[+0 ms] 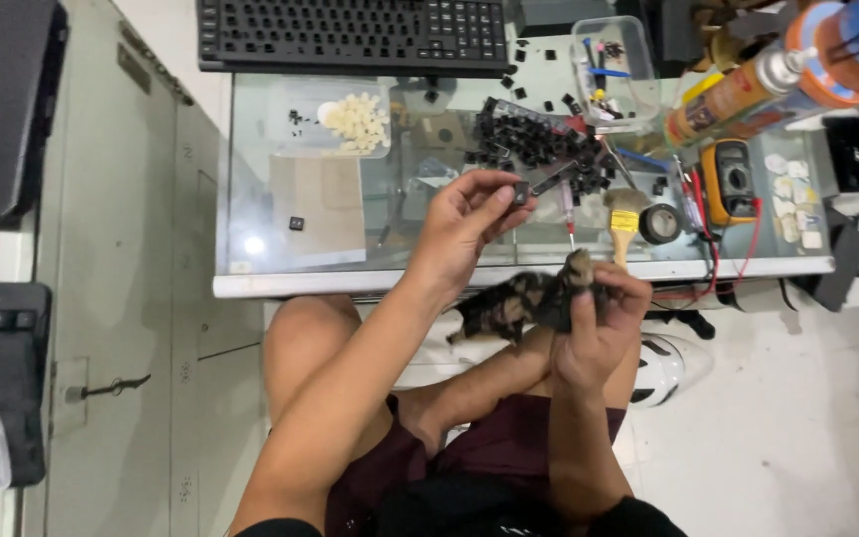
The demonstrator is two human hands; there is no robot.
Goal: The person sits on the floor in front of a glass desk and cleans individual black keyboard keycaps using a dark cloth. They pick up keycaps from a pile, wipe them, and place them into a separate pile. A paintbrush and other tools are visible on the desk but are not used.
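The left hand (464, 224) pinches a small black keycap (521, 192) between its fingers, held above the glass surface (270, 249). The right hand (599, 318), at five o'clock from it, is clenched around a dark mottled cloth (509, 303). A pile of black keycaps (534, 144) lies at twelve o'clock from the pinched one. A clear tray (335, 119) holds pale round pieces (357, 121); a clear tub (616, 75) at one o'clock holds small tools.
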